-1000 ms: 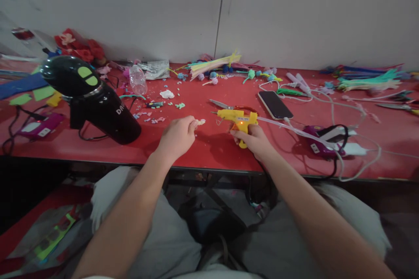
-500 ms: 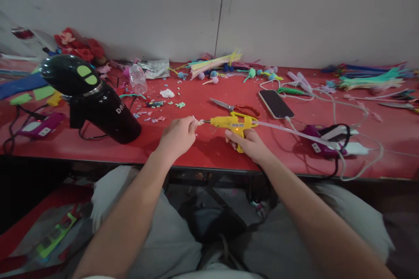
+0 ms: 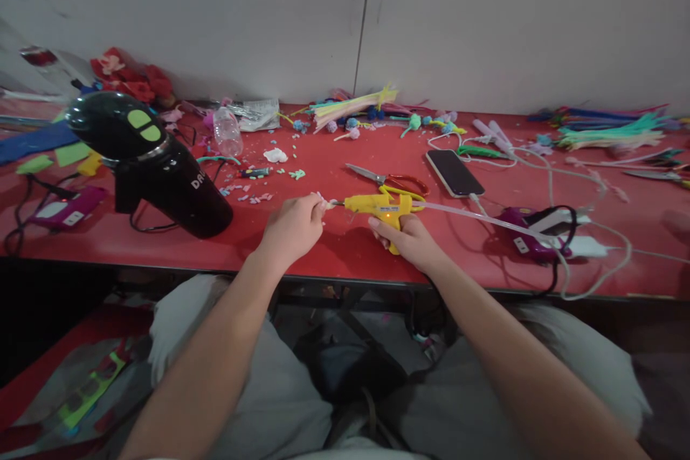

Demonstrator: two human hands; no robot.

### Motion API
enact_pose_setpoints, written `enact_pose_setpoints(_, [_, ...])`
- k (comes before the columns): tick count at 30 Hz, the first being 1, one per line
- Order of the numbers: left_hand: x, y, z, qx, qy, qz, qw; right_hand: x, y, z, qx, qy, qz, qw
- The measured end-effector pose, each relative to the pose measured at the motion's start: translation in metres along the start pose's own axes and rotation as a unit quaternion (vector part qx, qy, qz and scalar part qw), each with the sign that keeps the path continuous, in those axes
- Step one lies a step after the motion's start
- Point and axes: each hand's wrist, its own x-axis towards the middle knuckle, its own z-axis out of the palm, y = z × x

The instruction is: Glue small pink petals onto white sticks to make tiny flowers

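My right hand (image 3: 407, 237) grips a yellow hot glue gun (image 3: 371, 207) by its handle, a small orange light glowing on its side. A long clear glue stick (image 3: 474, 214) sticks out of the gun's back end. Between the fingertips of my left hand (image 3: 295, 228) is a small pale pink-white piece (image 3: 327, 204), mostly covered by the fingers, so its kind is unclear. The nozzle points left and is at or very close to this piece. Behind the gun lie scissors (image 3: 402, 182) with red handles.
A black tumbler (image 3: 172, 180) stands at left near a clear plastic bottle (image 3: 227, 131). Foam scraps (image 3: 253, 198) are scattered nearby. To the right are a phone (image 3: 456, 172), a purple power strip (image 3: 520, 230) with cables, and pipe cleaners (image 3: 614, 131). More pipe cleaners (image 3: 350, 108) lie along the wall.
The glue gun and my right hand have shifted very slightly left. My left hand stays almost in place, still pinching the small piece.
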Motion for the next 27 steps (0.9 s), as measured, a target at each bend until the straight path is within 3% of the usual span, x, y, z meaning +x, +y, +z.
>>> enact_pose_setpoints(16, [0.0, -0.003, -0.004, 0.002, 0.001, 0.003, 1.0, -0.001, 0.0, 0.001, -0.031, 0.018, -0.006, 0.999])
enact_pose_setpoints(19, [-0.001, -0.006, -0.011, -0.013, 0.009, 0.008, 1.0, -0.001, -0.002, -0.003, -0.081, 0.04, -0.03, 0.996])
enact_pose_setpoints(24, [-0.003, -0.02, -0.026, -0.033, 0.044, -0.007, 0.998, 0.007, -0.004, -0.022, -0.168, 0.077, -0.125, 0.975])
enact_pose_setpoints(27, [-0.004, -0.029, -0.031, -0.048, 0.066, -0.002, 0.997, 0.02, 0.001, -0.029, -0.226, 0.112, -0.094, 0.963])
